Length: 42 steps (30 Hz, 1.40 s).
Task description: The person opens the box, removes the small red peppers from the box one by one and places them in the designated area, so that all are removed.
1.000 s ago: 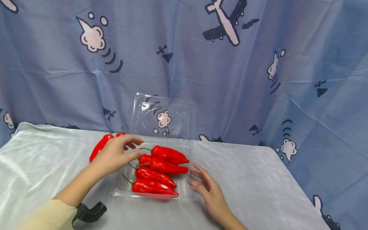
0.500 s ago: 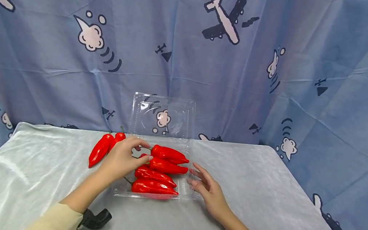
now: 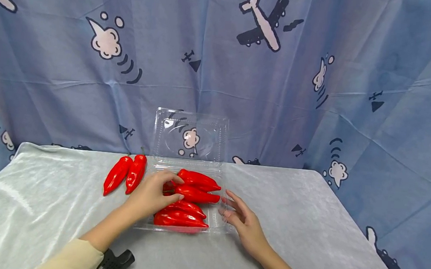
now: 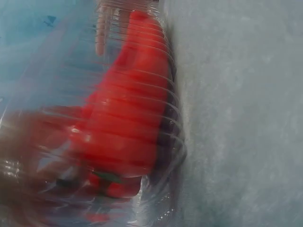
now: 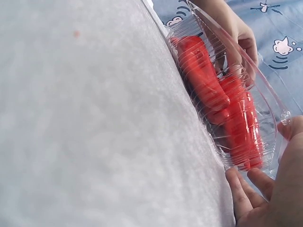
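Several red peppers lie side by side in a clear plastic container whose lid stands raised at the back. Reaching in from the left, my left hand has its thumb and fingers curved round the stem end of a middle pepper. At the container's right wall rests my right hand, its fingers spread and partly seen through the plastic. The right wrist view shows its fingertips against the end wall. The left wrist view is blurred, with a pepper behind ribbed plastic.
Two more red peppers lie on the pale cloth-covered table left of the container. A blue patterned curtain hangs behind the table. A black device sits at my left wrist.
My left hand has moved right and nearer, from the container's left edge onto the peppers inside, uncovering the two on the table. My right hand has stayed in place.
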Available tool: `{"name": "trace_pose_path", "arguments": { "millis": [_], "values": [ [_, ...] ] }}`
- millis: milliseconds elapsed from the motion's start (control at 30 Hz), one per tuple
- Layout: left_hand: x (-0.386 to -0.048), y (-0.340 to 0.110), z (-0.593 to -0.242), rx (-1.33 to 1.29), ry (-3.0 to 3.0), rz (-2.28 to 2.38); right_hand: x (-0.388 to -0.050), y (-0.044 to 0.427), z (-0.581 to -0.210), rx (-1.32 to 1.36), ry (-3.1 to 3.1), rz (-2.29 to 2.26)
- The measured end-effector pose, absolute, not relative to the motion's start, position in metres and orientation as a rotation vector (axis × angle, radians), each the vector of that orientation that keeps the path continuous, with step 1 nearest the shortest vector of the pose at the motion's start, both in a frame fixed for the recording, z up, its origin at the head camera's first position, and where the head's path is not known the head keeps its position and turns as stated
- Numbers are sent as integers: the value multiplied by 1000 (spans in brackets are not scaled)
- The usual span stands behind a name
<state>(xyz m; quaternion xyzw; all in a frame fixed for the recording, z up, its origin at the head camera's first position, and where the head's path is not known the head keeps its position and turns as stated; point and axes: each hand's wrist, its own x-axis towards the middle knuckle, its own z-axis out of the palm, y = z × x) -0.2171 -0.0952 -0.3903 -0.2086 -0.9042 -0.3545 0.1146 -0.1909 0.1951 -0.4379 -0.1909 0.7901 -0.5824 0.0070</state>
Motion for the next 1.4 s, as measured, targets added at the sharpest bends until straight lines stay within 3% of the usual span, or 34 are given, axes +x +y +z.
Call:
{"name": "trace_pose_path", "arguments": {
  "millis": [600,1400],
  "values": [
    [-219,-93,-397,-608,-2659,-937,-191,195,-439,-598,2485,-1820],
    [-219,-98,-386,-594,-2610,-1395,-190,195,-437,-585,2495,-1812]
  ]
}}
